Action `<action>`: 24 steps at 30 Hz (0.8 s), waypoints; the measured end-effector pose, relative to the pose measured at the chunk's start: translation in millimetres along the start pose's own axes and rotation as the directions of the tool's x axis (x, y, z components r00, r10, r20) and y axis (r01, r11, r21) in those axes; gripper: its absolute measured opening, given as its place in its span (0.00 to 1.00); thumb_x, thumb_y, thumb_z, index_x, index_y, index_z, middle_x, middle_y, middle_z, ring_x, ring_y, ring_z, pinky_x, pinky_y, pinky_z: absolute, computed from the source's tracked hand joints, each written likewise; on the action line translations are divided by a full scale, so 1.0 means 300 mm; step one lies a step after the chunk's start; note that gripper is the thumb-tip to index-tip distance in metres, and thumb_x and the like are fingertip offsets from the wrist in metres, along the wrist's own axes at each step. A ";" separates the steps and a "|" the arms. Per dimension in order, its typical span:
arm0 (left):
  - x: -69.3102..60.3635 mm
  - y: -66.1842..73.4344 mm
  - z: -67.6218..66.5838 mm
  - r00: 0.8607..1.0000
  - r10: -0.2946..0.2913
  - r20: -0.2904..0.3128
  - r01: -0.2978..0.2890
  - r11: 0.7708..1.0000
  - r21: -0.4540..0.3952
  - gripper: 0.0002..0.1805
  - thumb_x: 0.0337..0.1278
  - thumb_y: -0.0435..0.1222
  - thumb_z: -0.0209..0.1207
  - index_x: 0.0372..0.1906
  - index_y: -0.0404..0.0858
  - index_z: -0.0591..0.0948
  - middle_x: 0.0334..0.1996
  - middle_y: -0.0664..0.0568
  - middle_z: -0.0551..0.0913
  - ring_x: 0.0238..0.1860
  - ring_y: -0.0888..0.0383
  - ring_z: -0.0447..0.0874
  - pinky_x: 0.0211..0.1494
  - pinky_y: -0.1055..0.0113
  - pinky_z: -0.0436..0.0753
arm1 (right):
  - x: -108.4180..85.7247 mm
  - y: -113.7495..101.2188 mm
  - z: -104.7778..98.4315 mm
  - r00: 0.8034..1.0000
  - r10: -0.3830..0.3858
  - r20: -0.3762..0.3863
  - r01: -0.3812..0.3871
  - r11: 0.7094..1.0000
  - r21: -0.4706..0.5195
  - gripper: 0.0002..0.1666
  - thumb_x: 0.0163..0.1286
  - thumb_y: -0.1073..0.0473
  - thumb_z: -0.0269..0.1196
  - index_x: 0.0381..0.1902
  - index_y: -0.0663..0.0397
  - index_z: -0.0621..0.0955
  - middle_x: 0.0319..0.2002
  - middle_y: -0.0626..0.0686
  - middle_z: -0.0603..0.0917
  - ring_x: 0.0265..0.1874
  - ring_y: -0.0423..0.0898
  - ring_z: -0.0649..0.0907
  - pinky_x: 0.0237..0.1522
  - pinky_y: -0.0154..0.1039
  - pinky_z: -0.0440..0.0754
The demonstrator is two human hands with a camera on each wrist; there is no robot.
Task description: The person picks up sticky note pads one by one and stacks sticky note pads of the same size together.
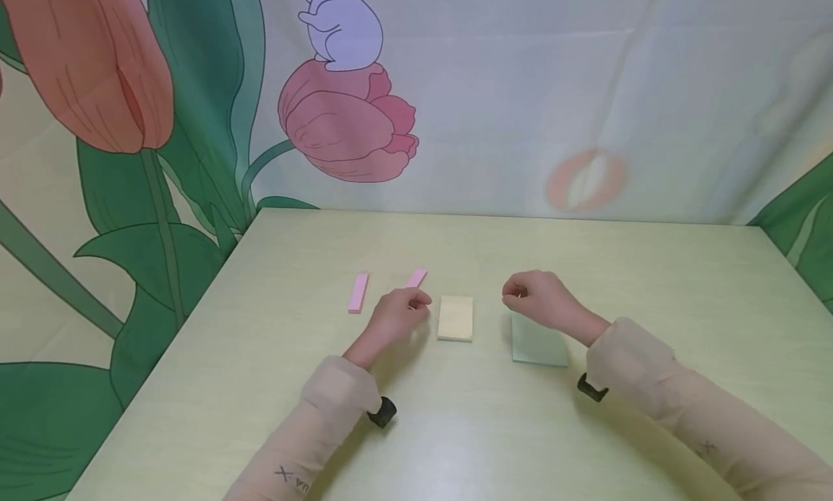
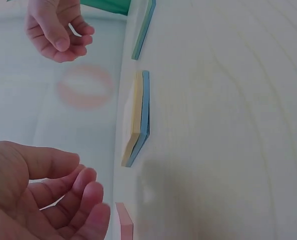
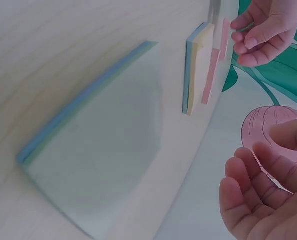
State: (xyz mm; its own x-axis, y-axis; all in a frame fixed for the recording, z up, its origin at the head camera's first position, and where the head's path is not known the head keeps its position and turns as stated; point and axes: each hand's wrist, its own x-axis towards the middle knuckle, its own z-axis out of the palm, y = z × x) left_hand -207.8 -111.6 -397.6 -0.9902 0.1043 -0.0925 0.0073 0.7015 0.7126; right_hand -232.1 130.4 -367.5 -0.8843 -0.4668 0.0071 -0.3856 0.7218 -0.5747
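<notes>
My left hand [image 1: 395, 319] hovers over the table beside two narrow pink sticky-note pads; one pink pad [image 1: 358, 293] lies in full view, the other pink strip [image 1: 416, 277] is partly hidden behind the hand. Just right of that hand lies a yellow sticky-note pad [image 1: 455, 318], stacked on a blue pad [image 2: 146, 100] in the left wrist view. Above a square pale green pad [image 1: 539, 342] hangs my right hand [image 1: 545, 298], covering its far part. A blue layer [image 3: 83, 100] shows beneath the green one. Both hands have loosely bent fingers and hold nothing.
The pads lie on a pale wood-grain table [image 1: 429, 443]. Behind its far edge hangs a cloth backdrop [image 1: 494, 110] printed with tulips and a small animal figure. Dark bands [image 1: 382, 412] are strapped at the sleeve cuffs.
</notes>
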 end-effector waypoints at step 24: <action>0.066 -0.073 -0.026 0.976 -0.189 -0.104 0.161 0.959 -0.232 0.26 0.50 0.26 0.44 0.59 0.34 0.67 0.59 0.43 0.68 0.61 0.49 0.64 0.52 0.63 0.69 | 0.117 -0.114 0.085 0.948 0.022 0.316 -0.249 0.669 0.700 0.29 0.65 0.60 0.49 0.60 0.69 0.60 0.59 0.67 0.65 0.58 0.56 0.70 0.59 0.44 0.66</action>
State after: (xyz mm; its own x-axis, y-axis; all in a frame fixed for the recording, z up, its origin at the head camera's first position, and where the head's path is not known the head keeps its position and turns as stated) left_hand -228.8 -130.4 -409.7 -0.9827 -0.1043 -0.1530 -0.1851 0.5261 0.8301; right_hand -243.1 76.3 -368.5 -0.7640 -0.5883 -0.2648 0.1469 0.2411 -0.9593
